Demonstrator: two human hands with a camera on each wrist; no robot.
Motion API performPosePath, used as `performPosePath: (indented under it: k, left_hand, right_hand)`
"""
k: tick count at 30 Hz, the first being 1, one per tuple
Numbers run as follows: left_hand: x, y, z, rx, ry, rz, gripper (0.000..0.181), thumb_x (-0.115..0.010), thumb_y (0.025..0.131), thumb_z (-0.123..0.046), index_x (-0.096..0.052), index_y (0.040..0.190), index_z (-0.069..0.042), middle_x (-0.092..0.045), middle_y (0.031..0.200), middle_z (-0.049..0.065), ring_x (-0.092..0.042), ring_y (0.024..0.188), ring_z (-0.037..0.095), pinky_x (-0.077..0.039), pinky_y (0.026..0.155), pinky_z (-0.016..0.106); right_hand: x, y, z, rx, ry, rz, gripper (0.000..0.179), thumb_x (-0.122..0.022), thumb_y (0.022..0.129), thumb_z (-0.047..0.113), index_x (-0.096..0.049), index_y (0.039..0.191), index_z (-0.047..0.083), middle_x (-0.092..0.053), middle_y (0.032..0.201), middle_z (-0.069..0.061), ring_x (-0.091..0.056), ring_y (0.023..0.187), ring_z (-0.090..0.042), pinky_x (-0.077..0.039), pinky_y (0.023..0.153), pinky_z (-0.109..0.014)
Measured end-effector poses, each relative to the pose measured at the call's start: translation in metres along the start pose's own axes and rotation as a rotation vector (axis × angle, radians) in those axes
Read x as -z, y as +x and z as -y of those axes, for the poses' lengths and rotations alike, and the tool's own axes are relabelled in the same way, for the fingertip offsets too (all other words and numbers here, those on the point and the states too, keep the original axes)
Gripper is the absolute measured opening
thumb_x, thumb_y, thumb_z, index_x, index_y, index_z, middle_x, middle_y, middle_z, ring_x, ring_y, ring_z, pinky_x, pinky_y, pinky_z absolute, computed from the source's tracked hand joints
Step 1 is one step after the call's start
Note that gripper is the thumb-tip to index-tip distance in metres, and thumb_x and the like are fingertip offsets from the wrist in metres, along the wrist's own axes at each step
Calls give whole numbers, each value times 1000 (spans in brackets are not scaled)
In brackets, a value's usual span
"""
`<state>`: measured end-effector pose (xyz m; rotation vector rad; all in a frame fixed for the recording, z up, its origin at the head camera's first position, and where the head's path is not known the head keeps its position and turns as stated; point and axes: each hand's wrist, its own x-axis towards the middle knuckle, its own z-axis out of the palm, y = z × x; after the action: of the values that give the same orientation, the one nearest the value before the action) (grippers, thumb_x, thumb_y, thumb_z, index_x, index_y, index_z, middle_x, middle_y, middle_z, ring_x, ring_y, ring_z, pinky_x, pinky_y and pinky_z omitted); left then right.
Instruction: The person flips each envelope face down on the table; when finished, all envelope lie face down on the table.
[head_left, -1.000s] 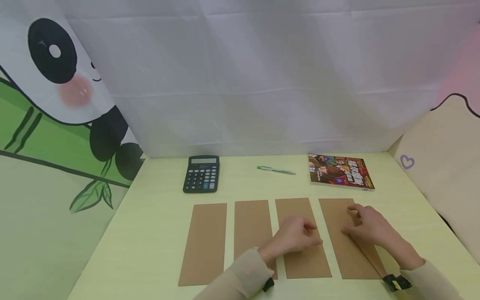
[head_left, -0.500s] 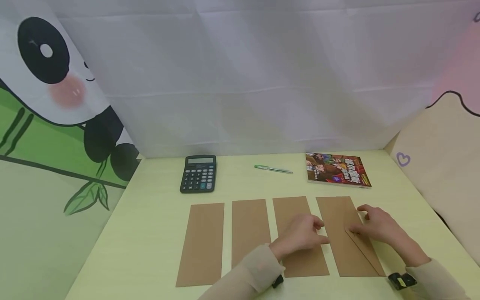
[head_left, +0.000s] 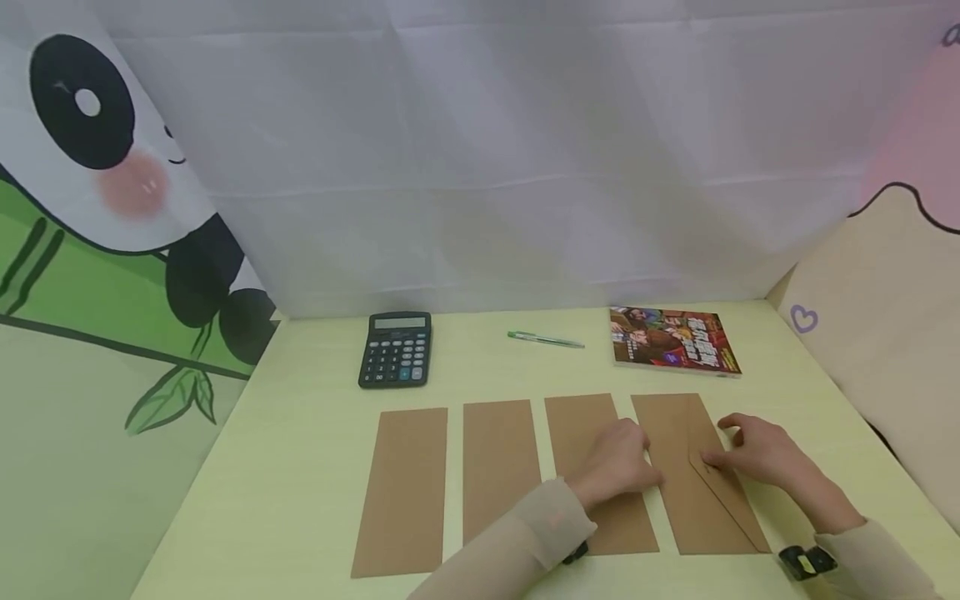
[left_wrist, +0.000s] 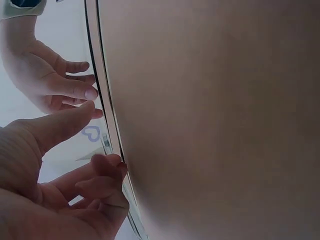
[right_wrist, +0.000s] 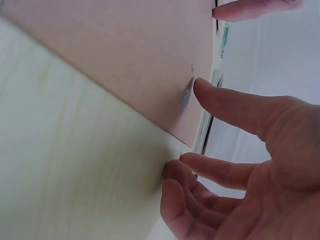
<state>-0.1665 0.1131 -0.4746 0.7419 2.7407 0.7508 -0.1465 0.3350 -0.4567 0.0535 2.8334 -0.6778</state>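
Several brown paper envelopes lie in a row on the table. On the rightmost envelope [head_left: 671,500], a pointed flap [head_left: 726,493] lies along the right side. My right hand [head_left: 768,454] is at that side, its thumb touching the flap close to a small grey mark and its loosely bent fingers beyond the right edge. My left hand [head_left: 617,462] is above the third envelope [head_left: 581,412], thumb and bent fingers apart, fingertips right by the left edge of the rightmost envelope. In the left wrist view, brown paper [left_wrist: 210,110] fills most of the picture.
The first envelope [head_left: 405,492] and second envelope [head_left: 498,467] lie to the left. Farther back are a black calculator [head_left: 395,350], a green pen [head_left: 545,339] and a colourful book [head_left: 675,340]. A white cloth [head_left: 480,167] hangs behind the table [head_left: 300,467].
My right hand has slid right, off the middle of the rightmost envelope to its right edge, uncovering more of the flap. My left hand has shifted right toward that envelope's left edge.
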Motion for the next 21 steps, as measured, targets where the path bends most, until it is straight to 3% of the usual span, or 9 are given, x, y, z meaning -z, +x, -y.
performPosePath:
  k: [8, 14, 21]
  left_hand:
    - [2, 2, -5, -4, 89, -1, 31, -80, 65, -13, -51, 55, -10, -43, 68, -4, -39, 56, 10, -32, 45, 22]
    - [2, 2, -4, 0, 109, 3, 30, -79, 68, -11, -51, 58, -9, -44, 74, -3, -40, 58, 11, -33, 47, 21]
    - [3, 6, -5, 0, 141, 17, 28, -77, 69, -10, -51, 58, -11, -45, 73, -3, -41, 55, 11, -36, 43, 22]
  right_hand:
    - [1, -4, -1, -32, 21, 16, 71, -78, 76, 44, -53, 111, -12, -60, 88, -22, -57, 77, -33, -47, 61, -42]
    - [1, -6, -3, -37, 34, 14, 65, -78, 76, 41, -56, 106, -12, -62, 88, -21, -58, 78, -34, -48, 62, -42]
    - [3, -6, -4, -51, 124, 38, 65, -80, 75, 40, -59, 104, -14, -62, 88, -17, -60, 71, -21, -49, 60, -35]
